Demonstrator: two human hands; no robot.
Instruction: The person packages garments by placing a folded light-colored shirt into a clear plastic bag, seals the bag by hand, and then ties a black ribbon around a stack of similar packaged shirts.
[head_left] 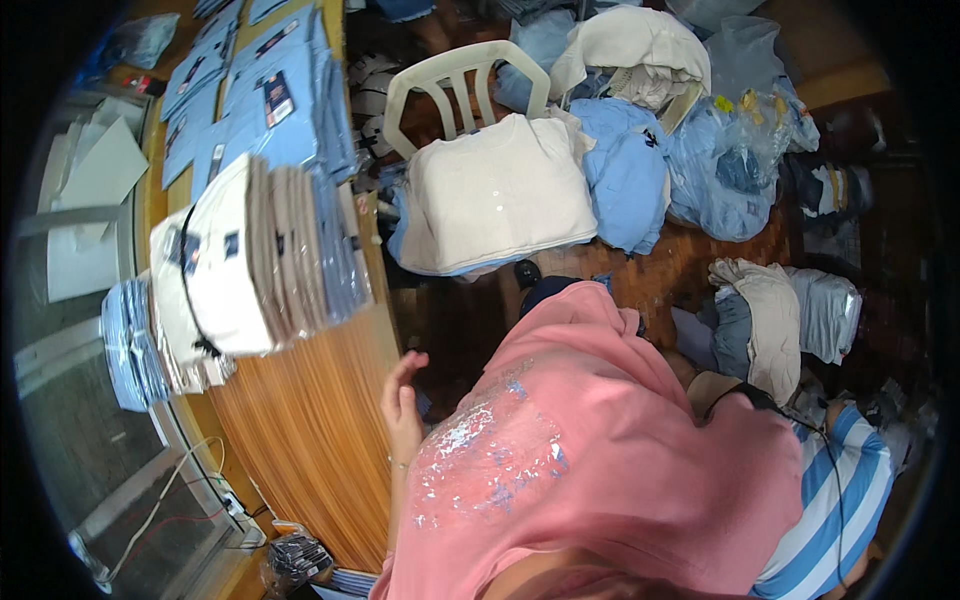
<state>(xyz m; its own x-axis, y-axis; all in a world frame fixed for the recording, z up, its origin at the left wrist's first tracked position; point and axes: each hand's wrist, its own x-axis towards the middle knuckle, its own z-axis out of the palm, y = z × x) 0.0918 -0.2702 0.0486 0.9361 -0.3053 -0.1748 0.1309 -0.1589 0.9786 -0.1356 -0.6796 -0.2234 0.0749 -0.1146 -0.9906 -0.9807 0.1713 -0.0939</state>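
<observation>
My left hand (403,400) is raised beside my pink shirt, near the edge of the wooden table (300,440). Its fingers are slightly bent and apart, with nothing in them. My right hand does not show. On the table stands a stack of folded cream shirts (215,270) in clear plastic, with a black cord around it. Light-blue folded shirts (133,345) lean against its left side. Ahead of me, a pale plastic chair (465,85) bears a pile of cream shirts (505,195), with blue cloth showing underneath.
Packed blue shirts (265,100) cover the table's far end. Clear bags of blue clothes (725,175) and a grey-and-cream clothes pile (765,325) lie on the floor at right. Close on my right is a person's striped sleeve (835,500). Cables (190,460) run at lower left.
</observation>
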